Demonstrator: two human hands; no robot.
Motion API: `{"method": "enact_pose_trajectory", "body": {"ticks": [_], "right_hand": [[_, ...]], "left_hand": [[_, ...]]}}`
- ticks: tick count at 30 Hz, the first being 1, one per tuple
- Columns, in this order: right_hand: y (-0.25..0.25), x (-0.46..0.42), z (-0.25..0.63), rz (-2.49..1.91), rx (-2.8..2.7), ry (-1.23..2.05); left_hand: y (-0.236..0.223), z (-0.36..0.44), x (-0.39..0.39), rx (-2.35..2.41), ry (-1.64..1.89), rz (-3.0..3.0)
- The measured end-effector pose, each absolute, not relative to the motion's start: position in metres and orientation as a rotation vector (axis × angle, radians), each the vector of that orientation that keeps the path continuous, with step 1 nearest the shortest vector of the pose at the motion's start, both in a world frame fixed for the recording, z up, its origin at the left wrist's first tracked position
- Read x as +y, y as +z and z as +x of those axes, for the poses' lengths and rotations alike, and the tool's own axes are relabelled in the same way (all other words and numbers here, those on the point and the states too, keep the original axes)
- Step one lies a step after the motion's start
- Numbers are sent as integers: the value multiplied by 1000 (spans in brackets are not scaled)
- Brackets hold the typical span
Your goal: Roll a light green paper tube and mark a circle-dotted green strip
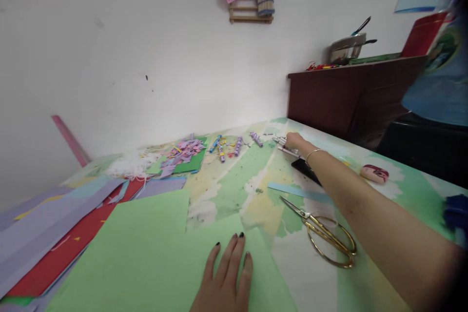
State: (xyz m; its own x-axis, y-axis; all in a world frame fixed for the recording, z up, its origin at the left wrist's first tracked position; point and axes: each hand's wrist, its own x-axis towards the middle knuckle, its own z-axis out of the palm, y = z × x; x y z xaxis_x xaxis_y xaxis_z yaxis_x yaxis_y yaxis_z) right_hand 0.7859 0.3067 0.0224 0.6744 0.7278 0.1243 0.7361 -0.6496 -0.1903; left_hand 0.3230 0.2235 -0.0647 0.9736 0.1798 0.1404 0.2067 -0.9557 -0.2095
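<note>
My left hand (227, 275) lies flat, fingers spread, on light green paper (146, 243) at the front of the table. My right hand (293, 140) reaches to the far side of the table, with its fingers curled down at a few thin white sticks (281, 140). What it grips is too small and partly hidden to make out. Beneath that forearm lie a dark flat object (306, 170) and a light blue paper strip (298, 191). Gold-handled scissors (323, 235) rest on the tablecloth between my two arms, blades pointing away to the left.
At left are purple paper strips (44, 239), red paper (73, 256) and white shreds (133, 165). Purple paper scraps (185, 152) and several decorated rolls (238, 146) lie farther back. A pink mouse-shaped object (374, 174) sits right, near a brown cabinet (329, 97) and a person in blue (442, 87).
</note>
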Motion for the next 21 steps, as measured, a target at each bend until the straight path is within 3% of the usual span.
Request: {"method": "enact_pose_trajectory", "body": {"ticks": [5,12,21], "right_hand": [[36,290,778,-2431,-1031,166],[60,244,726,-1853,-1069,558],[59,152,600,-1277,-974,1101]], "left_hand": [[-56,327,216,-304,-190,-2928],[-21,337,200,-466,104,-3084],[-14,326,191,-419,-102,-3221]]}}
